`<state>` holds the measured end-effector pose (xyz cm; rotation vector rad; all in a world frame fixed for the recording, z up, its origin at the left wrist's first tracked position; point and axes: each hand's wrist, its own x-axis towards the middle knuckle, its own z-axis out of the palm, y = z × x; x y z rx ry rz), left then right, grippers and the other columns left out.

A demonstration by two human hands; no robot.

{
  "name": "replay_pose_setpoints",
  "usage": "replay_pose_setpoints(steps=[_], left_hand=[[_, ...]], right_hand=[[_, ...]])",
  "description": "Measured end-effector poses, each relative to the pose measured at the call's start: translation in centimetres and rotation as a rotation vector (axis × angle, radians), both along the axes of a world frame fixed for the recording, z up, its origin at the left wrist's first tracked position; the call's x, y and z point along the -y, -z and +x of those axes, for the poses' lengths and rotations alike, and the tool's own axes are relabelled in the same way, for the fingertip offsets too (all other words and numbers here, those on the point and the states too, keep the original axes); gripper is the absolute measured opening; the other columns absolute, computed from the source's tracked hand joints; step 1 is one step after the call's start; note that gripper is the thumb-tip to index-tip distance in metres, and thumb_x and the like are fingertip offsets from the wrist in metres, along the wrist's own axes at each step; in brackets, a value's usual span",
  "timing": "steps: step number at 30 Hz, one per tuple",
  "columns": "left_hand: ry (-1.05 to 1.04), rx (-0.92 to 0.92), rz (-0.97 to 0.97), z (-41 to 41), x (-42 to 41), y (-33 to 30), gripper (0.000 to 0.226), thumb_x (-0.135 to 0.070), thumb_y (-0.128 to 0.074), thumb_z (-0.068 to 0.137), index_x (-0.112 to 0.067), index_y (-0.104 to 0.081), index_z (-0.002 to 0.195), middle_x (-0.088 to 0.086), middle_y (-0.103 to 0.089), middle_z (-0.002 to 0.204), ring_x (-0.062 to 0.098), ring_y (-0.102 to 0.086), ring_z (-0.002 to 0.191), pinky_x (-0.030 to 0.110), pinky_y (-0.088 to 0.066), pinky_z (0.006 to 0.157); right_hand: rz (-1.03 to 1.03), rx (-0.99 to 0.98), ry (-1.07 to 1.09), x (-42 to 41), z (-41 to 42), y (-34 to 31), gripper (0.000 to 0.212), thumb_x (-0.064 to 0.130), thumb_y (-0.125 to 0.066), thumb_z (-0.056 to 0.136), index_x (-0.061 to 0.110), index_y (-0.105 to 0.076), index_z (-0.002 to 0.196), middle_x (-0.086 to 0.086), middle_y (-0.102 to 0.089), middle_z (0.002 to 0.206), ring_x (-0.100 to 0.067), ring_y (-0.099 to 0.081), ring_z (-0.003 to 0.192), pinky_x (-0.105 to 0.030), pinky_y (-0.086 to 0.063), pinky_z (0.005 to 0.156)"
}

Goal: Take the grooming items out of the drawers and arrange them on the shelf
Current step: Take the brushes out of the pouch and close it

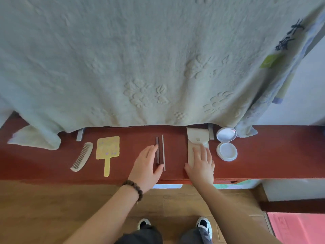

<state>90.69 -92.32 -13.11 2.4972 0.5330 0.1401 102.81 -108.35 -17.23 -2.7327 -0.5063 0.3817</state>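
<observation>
Our left hand (146,162) lies flat beside a dark stick (157,150); our right hand (202,162), flat too, hides the pouch's (195,138) near end on the shelf (272,155).

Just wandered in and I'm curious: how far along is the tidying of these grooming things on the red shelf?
Most looks done: a comb, a yellow hand mirror and an open round compact already lie in a row on the red shelf. In hand: the left hand rests against two thin sticks, and the right hand lies flat on a beige pouch. Whether anything remains in the drawers can't be seen.
</observation>
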Motion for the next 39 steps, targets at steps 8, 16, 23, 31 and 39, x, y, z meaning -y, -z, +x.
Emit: replay_pose_setpoints(steps=[8,16,23,31,39], left_hand=[[-0.070,-0.094,-0.598,4.4,0.5,-1.7,0.039,-0.026,-0.057,0.093,-0.014,-0.052,0.130,-0.001,-0.060,0.123,0.009,-0.057,0.107,0.009,-0.046,0.080],[-0.320,-0.105,-1.399,8.1,4.5,-2.2,0.029,-0.007,-0.067,0.085,-0.011,-0.060,0.113,0.010,-0.068,0.111,0.027,-0.067,0.100,0.036,-0.059,0.069],[-0.233,0.019,-1.276,7.6,4.1,-4.3,0.041,0.002,-0.066,0.081,-0.020,-0.061,0.115,0.005,-0.070,0.110,0.026,-0.067,0.102,0.049,-0.056,0.085],[0.028,-0.007,-1.287,6.3,2.9,-8.0,0.043,0.008,-0.060,0.084,-0.016,-0.059,0.119,0.009,-0.070,0.113,0.026,-0.067,0.104,0.045,-0.053,0.091],[0.132,-0.008,-1.303,5.9,3.2,-9.9,0.038,0.007,-0.064,0.083,-0.006,-0.058,0.119,0.013,-0.068,0.112,0.027,-0.066,0.104,0.039,-0.053,0.091]], right_hand=[[0.295,-0.050,0.192,-0.4,-2.5,-2.4,0.069,0.020,-0.066,0.073,0.015,-0.041,0.137,-0.006,-0.034,0.148,-0.026,-0.030,0.135,-0.041,-0.030,0.109],[0.495,0.012,0.154,1.2,-4.9,-5.4,0.066,0.013,-0.067,0.075,0.016,-0.043,0.136,0.002,-0.033,0.148,-0.018,-0.034,0.134,-0.035,-0.039,0.105],[0.505,0.229,-0.041,3.4,-3.4,-8.6,0.058,0.045,-0.065,0.083,0.024,-0.047,0.134,0.002,-0.035,0.148,-0.013,-0.027,0.134,-0.035,-0.030,0.105],[0.360,0.479,-0.552,4.5,4.2,-11.8,0.048,0.025,-0.061,0.086,0.019,-0.053,0.133,-0.006,-0.044,0.146,-0.026,-0.029,0.140,-0.053,-0.027,0.112],[0.492,0.722,-0.696,4.2,4.2,-13.6,0.030,0.024,-0.048,0.097,0.010,-0.069,0.114,-0.010,-0.062,0.126,-0.023,-0.050,0.124,-0.036,-0.036,0.110]])
